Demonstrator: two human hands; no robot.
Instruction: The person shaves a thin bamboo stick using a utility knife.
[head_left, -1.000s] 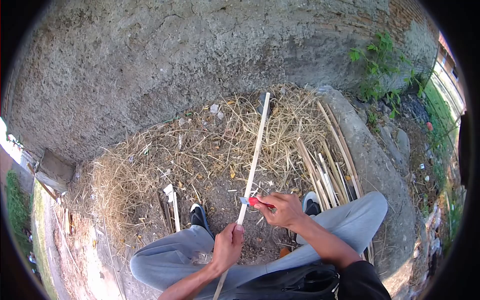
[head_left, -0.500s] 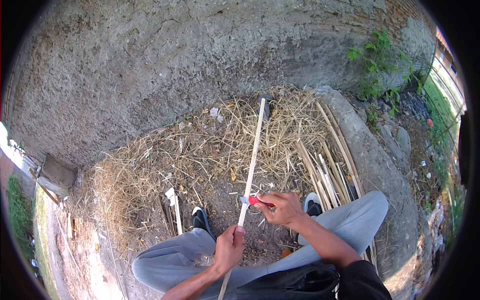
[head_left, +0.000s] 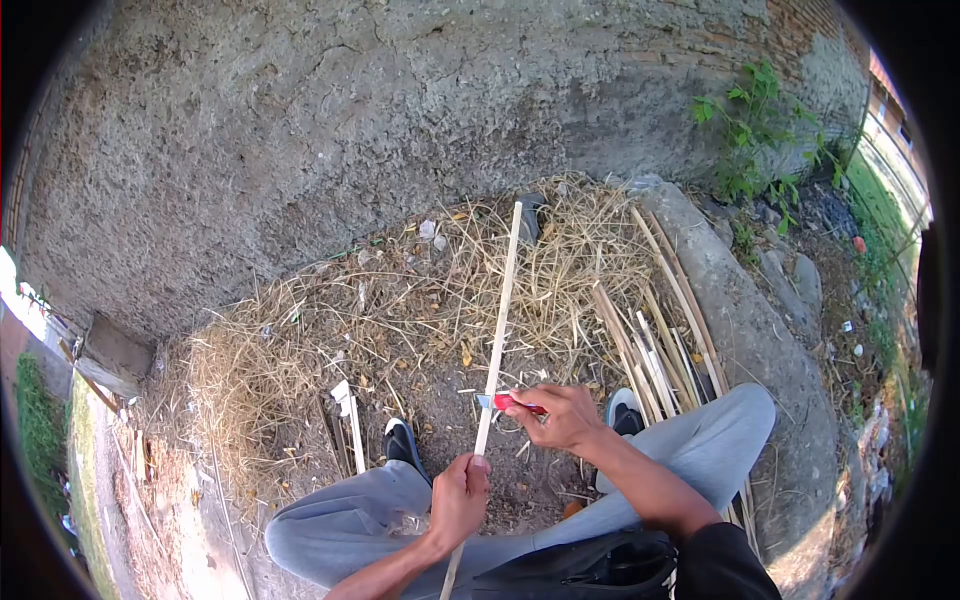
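Note:
A long, pale bamboo strip [head_left: 505, 300] runs from my lap up towards the wall, tilted slightly to the right. Wrapped round its lower part is my left hand [head_left: 461, 497], closed, with the thumb on top. My right hand [head_left: 560, 415] is closed on a red-handled knife [head_left: 520, 402]. The short blade lies across the strip, a little above my left hand, and touches it or nearly so. Part of the knife handle is hidden in my palm. The strip's lower end passes under my left wrist and over my lap.
Several split strips [head_left: 660, 365] lie by my right foot, some leaning on a concrete edge [head_left: 735, 300]. Dry shavings [head_left: 250, 400] cover the ground. A rough wall [head_left: 350, 130] stands ahead, with a leafy plant [head_left: 755, 130] at right. A dark object [head_left: 528, 218] rests at the wall's foot.
The strip's far end has shifted slightly left and down. The knife and my right hand have barely moved, and both hands keep their hold.

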